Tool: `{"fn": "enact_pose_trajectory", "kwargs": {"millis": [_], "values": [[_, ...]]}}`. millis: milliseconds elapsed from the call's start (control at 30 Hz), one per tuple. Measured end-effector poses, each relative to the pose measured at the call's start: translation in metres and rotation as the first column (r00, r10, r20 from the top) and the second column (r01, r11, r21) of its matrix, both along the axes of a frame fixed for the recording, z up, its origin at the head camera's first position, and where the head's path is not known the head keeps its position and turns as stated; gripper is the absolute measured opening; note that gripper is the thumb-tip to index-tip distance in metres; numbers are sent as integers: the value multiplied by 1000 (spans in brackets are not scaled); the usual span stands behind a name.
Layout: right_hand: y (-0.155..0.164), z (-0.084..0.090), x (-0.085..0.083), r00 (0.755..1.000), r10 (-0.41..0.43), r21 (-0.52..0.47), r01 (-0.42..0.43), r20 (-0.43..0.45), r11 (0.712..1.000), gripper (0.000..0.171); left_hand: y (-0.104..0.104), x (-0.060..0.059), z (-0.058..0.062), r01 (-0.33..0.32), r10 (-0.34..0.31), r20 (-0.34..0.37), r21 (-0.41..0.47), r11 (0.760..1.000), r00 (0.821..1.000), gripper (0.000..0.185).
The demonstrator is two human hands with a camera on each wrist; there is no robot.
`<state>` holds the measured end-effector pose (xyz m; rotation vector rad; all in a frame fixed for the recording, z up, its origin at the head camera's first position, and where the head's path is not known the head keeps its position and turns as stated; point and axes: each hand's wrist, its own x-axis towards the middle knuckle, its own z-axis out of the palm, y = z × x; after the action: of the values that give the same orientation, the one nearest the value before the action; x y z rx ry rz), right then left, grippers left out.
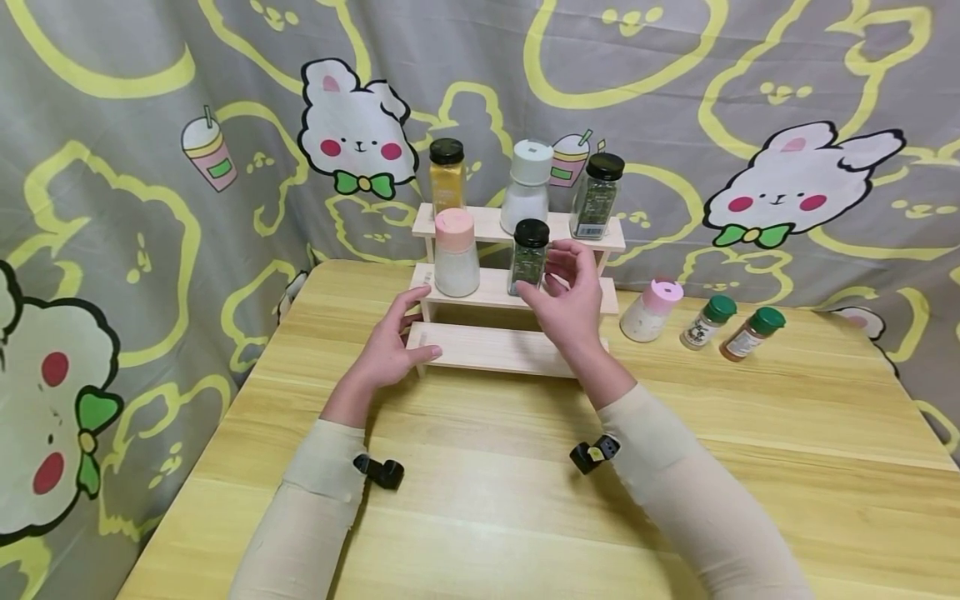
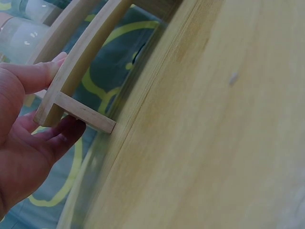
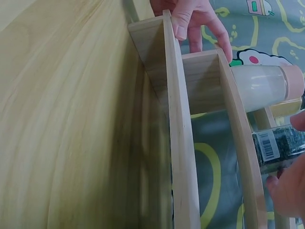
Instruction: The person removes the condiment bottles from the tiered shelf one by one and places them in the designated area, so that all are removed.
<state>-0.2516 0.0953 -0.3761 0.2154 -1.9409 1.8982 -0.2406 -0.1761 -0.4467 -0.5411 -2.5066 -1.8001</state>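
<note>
A three-step wooden shelf rack [image 1: 502, 348] stands on the table. My left hand [image 1: 386, 342] grips the left end of its lowest step, thumb on top and fingers around the end in the left wrist view. On the middle step, my right hand [image 1: 570, 296] holds a glass spice jar [image 1: 529, 265] with a black lid and dark green flakes, thumb and fingers at its sides. The right wrist view shows a barcode label on this jar [image 3: 271, 145]. Left of it on the same step is a white-filled shaker [image 1: 457, 265] with a pink lid.
The top step bears a yellow spice jar [image 1: 447, 183], a white-lidded shaker [image 1: 527, 187] and a black-lidded herb jar [image 1: 597, 200]. Right of the rack stand a pink-lidded shaker [image 1: 651, 312] and two green-lidded bottles [image 1: 705, 323]. A patterned curtain [image 1: 465, 50] hangs behind.
</note>
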Motion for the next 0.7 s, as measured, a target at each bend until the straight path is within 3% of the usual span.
{"fn": "enact_pose_trajectory", "kwargs": {"millis": [700], "values": [[-11,-6,-17,994,-107,111,109,-18,988,66,0,1,1,-2,2,6,3,1000,1000,92]]}}
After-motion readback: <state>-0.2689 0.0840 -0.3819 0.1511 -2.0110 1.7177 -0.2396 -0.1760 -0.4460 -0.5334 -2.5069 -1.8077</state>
